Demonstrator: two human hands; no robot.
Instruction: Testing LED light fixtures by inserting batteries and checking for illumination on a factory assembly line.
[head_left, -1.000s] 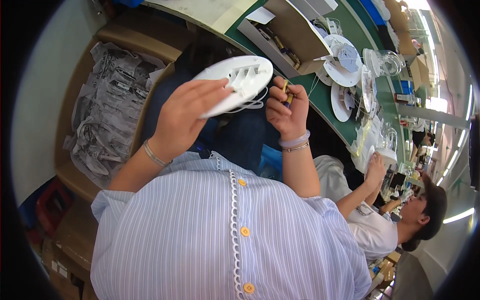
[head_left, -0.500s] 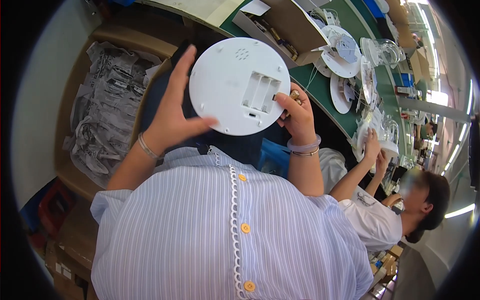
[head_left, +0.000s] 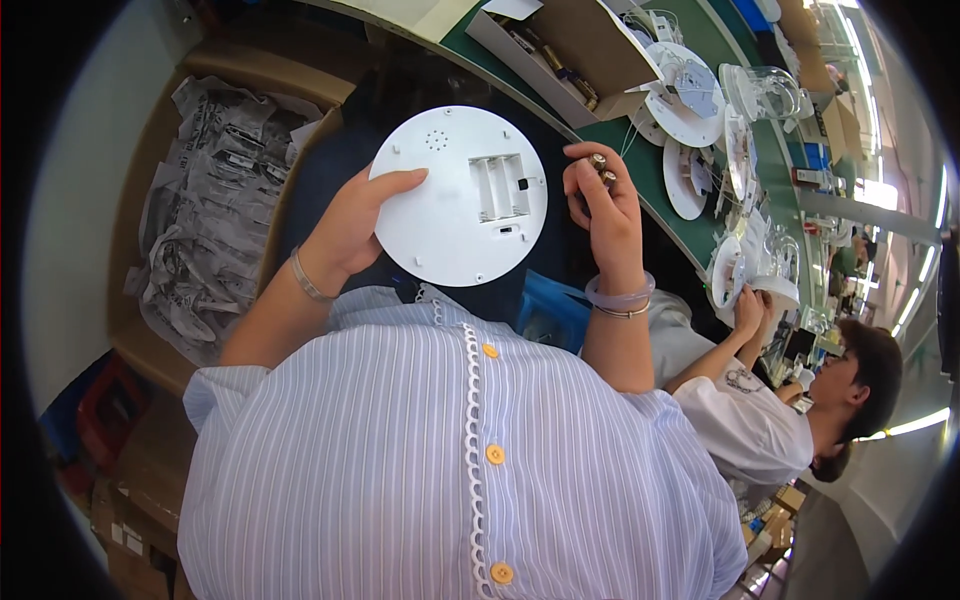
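A round white plastic base (head_left: 440, 215) faces me, its battery compartment (head_left: 499, 188) uncovered and without batteries. Several small holes pierce it near the top, and a small switch or socket sits below the compartment. My left hand (head_left: 350, 220) grips the disc by its left edge, thumb on the face and fingers behind. Just right of the disc, apart from it, my right hand (head_left: 612, 215) is closed around small cylindrical batteries (head_left: 603, 168). Their metal ends poke out between the fingers; how many it holds is hidden.
At left stands a cardboard box (head_left: 140, 270) with wrapped, paper-covered items (head_left: 220, 220). On the green bench (head_left: 640, 165), an open carton (head_left: 535, 70) holds more batteries. Beyond lie white discs with wires (head_left: 690, 110) and clear domes (head_left: 775, 95). A co-worker (head_left: 760, 420) handles a white piece at right.
My left hand has gone from spread open beside the disc to gripping its left edge. My right hand has let go of the disc and moved right, keeping the batteries.
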